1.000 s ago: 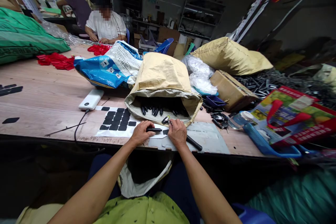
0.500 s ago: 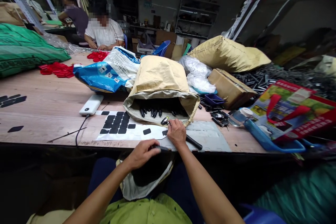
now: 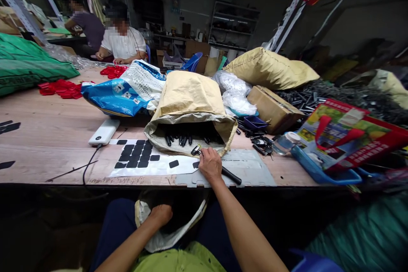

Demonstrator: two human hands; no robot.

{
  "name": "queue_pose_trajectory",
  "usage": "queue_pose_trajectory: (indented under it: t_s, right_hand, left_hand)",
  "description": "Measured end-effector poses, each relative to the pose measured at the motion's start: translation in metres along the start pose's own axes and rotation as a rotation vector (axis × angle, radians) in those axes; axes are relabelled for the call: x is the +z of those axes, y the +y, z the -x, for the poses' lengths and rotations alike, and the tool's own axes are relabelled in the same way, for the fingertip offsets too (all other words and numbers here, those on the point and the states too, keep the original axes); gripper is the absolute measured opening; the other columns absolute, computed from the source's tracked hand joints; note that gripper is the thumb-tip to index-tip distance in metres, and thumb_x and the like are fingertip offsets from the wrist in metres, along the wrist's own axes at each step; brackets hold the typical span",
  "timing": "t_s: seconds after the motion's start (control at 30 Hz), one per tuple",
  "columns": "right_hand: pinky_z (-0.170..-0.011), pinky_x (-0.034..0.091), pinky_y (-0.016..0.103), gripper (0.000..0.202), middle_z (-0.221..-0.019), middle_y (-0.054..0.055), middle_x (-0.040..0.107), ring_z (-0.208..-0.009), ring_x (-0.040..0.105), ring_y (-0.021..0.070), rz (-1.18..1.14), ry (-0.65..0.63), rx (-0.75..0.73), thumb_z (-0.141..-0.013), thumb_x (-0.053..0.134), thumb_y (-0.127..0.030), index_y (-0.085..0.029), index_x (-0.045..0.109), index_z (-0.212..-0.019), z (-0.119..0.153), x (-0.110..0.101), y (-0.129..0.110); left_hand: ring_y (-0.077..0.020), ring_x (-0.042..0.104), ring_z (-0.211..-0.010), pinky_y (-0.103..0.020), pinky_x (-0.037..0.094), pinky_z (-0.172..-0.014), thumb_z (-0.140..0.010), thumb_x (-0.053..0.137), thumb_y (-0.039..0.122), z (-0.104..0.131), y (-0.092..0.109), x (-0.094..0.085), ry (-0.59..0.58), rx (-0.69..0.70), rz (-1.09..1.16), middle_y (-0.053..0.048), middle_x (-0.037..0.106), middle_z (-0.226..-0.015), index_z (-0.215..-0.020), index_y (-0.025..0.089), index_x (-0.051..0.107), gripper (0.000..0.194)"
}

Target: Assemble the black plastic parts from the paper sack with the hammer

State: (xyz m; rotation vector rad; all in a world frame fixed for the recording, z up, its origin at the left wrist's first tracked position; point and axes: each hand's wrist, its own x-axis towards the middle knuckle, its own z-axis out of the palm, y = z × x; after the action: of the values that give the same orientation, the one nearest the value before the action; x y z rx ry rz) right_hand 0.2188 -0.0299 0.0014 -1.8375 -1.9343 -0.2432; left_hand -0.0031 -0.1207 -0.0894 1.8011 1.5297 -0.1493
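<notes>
My right hand (image 3: 210,165) is closed around a small hammer at the table's front edge. The hammer's metal head (image 3: 196,150) points toward the sack mouth, and its black handle (image 3: 231,175) sticks out to the right below my wrist. Under it lie a grey metal plate (image 3: 255,170) and a white sheet (image 3: 165,169) with rows of black rounded patches (image 3: 137,153). My left hand (image 3: 162,214) is below the table at the mouth of a sack (image 3: 159,238) on my lap; its fingers are hidden. A paper sack (image 3: 193,93) lies with its mouth facing me, holding several black cylindrical pieces (image 3: 182,140).
A white power bank (image 3: 104,131) with a cable lies left. Behind are a blue-white bag (image 3: 124,89), red pieces (image 3: 62,88) and a wooden box (image 3: 276,104). At right stand a jar (image 3: 287,142), a blue tray (image 3: 325,172) and a red carry bag (image 3: 350,136). Two people sit far left.
My left hand has gone from the table edge, where it held a dark long piece, down into the lap sack's mouth. My right hand stays on the hammer. The view has shifted slightly.
</notes>
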Motion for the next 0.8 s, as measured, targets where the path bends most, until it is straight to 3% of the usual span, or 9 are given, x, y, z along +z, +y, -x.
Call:
queue_pose_trajectory:
  t_s: [0.13,0.2,0.27,0.33,0.4,0.43,0.5,0.63,0.8]
  right_hand:
    - [-0.08,0.036,0.033,0.016,-0.098,0.007,0.06,-0.095,0.049,0.0241,0.002,-0.009,0.005,-0.091,0.058,-0.022,-0.022,0.065,-0.105,0.0,0.0,0.0]
    - [-0.081,0.036,0.033,0.017,-0.099,0.007,0.06,-0.095,0.049,0.0242,-0.001,-0.01,0.006,-0.091,0.058,-0.022,-0.022,0.065,-0.106,0.0,0.0,0.0]
    - [-0.081,0.035,0.033,0.017,-0.099,0.008,0.06,-0.095,0.049,0.0243,-0.001,-0.011,0.006,-0.091,0.057,-0.022,-0.021,0.065,-0.107,0.0,0.0,-0.001]
    - [-0.08,0.035,0.033,0.017,-0.098,0.008,0.06,-0.094,0.049,0.0243,0.002,-0.012,0.008,-0.092,0.057,-0.022,-0.021,0.065,-0.106,0.0,0.0,-0.001]
    - [-0.079,0.035,0.033,0.017,-0.098,0.008,0.06,-0.094,0.049,0.0241,0.001,-0.014,0.009,-0.091,0.057,-0.022,-0.021,0.065,-0.106,0.0,-0.001,-0.001]
    - [-0.079,0.035,0.033,0.017,-0.098,0.008,0.06,-0.094,0.049,0.024,-0.001,-0.016,0.008,-0.091,0.057,-0.022,-0.021,0.065,-0.105,0.0,-0.001,-0.001]
    - [-0.08,0.035,0.033,0.017,-0.098,0.007,0.06,-0.094,0.049,0.0238,-0.005,-0.02,0.009,-0.091,0.058,-0.022,-0.022,0.066,-0.105,-0.001,-0.002,-0.001]
    - [-0.08,0.035,0.032,0.017,-0.099,0.007,0.06,-0.095,0.049,0.0236,-0.01,-0.02,0.01,-0.091,0.057,-0.023,-0.022,0.066,-0.106,-0.001,-0.002,-0.001]
    - [-0.081,0.035,0.032,0.017,-0.099,0.007,0.06,-0.095,0.049,0.0236,-0.011,-0.016,0.006,-0.091,0.057,-0.022,-0.022,0.065,-0.106,-0.001,-0.001,0.0]
  left_hand:
    - [-0.027,0.071,-0.093,-0.033,0.052,-0.078,-0.074,0.068,0.035,0.012,0.021,-0.022,-0.007,0.087,-0.002,-0.008,0.076,-0.091,-0.087,0.024,0.075,0.019]
    - [-0.0226,0.069,-0.083,-0.028,0.049,-0.07,-0.076,0.067,0.039,0.015,0.041,-0.05,-0.043,0.248,0.078,-0.005,0.076,-0.087,-0.088,0.023,0.074,0.021]
    - [-0.0185,0.065,-0.069,-0.026,0.045,-0.063,-0.089,0.053,0.044,0.013,0.062,-0.089,-0.034,0.369,0.187,-0.003,0.073,-0.074,-0.081,0.02,0.072,0.032]
    - [-0.0181,0.063,-0.07,-0.027,0.043,-0.065,-0.09,0.052,0.043,0.004,0.079,-0.133,0.315,0.347,0.186,-0.004,0.072,-0.075,-0.08,0.019,0.07,0.031]
    - [-0.0207,0.064,-0.073,-0.029,0.043,-0.067,-0.091,0.052,0.042,-0.011,0.087,-0.172,0.659,0.17,0.121,-0.006,0.072,-0.079,-0.084,0.02,0.07,0.029]
    - [-0.0227,0.065,-0.076,-0.031,0.044,-0.069,-0.091,0.052,0.043,-0.02,0.089,-0.187,0.774,0.073,0.087,-0.007,0.072,-0.081,-0.086,0.02,0.07,0.029]
    - [-0.0278,0.067,-0.083,-0.035,0.046,-0.071,-0.088,0.057,0.043,-0.04,0.087,-0.209,0.839,-0.093,0.038,-0.012,0.072,-0.086,-0.088,0.019,0.071,0.028]
    - [-0.0373,0.067,-0.095,-0.042,0.05,-0.075,-0.074,0.073,0.04,-0.074,0.074,-0.219,0.673,-0.263,0.026,-0.022,0.072,-0.091,-0.086,0.013,0.072,0.03]
    - [-0.0353,0.068,-0.09,-0.04,0.05,-0.072,-0.076,0.068,0.041,-0.081,0.056,-0.212,0.663,-0.254,0.046,-0.02,0.072,-0.089,-0.082,0.015,0.071,0.027]
